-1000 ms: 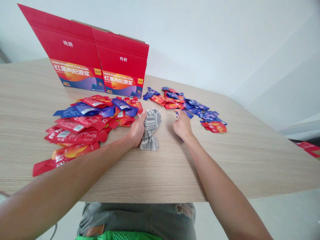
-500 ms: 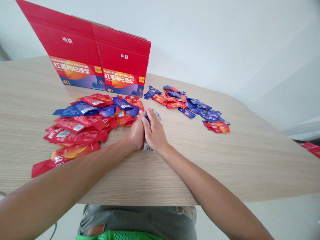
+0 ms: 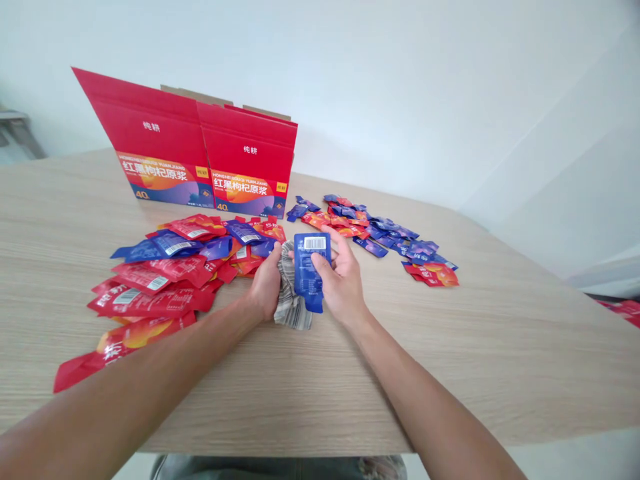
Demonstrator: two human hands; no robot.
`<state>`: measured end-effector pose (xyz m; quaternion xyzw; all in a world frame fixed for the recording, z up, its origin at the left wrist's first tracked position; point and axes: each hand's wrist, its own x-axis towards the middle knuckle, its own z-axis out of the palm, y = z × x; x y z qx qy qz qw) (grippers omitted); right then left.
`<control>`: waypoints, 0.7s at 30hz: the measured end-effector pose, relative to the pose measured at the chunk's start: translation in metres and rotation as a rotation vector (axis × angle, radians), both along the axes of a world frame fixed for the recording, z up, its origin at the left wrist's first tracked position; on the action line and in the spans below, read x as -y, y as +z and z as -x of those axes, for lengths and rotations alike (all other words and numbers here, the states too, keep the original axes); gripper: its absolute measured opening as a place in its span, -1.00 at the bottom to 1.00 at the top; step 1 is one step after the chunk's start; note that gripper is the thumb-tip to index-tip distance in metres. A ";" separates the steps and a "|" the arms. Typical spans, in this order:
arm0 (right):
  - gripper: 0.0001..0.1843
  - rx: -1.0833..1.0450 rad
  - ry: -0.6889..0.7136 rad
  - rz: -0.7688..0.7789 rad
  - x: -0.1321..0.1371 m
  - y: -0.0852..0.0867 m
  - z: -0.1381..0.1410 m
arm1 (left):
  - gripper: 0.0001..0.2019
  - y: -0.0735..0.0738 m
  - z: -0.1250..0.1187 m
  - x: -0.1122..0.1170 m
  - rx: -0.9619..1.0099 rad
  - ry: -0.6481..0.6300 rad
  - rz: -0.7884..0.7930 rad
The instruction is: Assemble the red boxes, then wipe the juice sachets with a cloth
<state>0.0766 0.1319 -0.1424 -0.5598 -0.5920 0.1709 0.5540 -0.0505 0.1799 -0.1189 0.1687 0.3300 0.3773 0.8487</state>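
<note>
A blue pouch (image 3: 311, 270) with a white barcode label is pinched in my right hand (image 3: 343, 283), its narrow spout end pointing down toward me. Just left of it, my left hand (image 3: 267, 283) grips a grey striped cloth (image 3: 293, 303), which hangs down behind and below the pouch. Both hands are over the middle of the table (image 3: 260, 387). To the left lies a heap of red and blue pouches (image 3: 175, 267), overlapping one another. Farther back on the right is a second, looser group of red and blue pouches (image 3: 357, 223).
Two red printed cartons, a left one (image 3: 155, 133) and a right one (image 3: 253, 163), stand with raised flaps behind the left heap. A white wall rises behind the table. Something red (image 3: 623, 310) shows low at the far right edge.
My hands were pressed together around the cloth and have come apart. The blue pouch is now out in plain view in my right hand. The camera view has tilted upward.
</note>
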 end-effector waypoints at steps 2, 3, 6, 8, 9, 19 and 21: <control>-0.24 0.012 -0.055 -0.006 -0.007 -0.007 -0.006 | -0.47 0.001 -0.001 0.004 0.003 -0.029 0.022; -0.25 0.071 -0.097 -0.015 -0.010 -0.012 -0.008 | -0.47 0.001 -0.001 0.006 -0.007 -0.036 0.043; -0.32 0.298 -0.177 -0.024 -0.015 -0.027 -0.006 | -0.49 -0.001 -0.003 0.009 -0.038 -0.027 0.088; -0.34 0.385 -0.139 0.007 -0.015 -0.034 -0.001 | -0.48 -0.002 -0.003 0.010 -0.034 0.001 0.084; -0.33 0.409 -0.107 0.030 -0.014 -0.036 0.003 | -0.48 -0.002 -0.003 0.011 -0.026 0.012 0.079; -0.19 0.451 0.060 0.145 0.002 -0.030 0.027 | -0.49 -0.005 0.002 0.000 -0.098 0.151 -0.003; -0.21 0.460 0.081 0.123 0.006 -0.026 0.030 | -0.49 -0.008 0.004 -0.004 -0.148 0.181 -0.017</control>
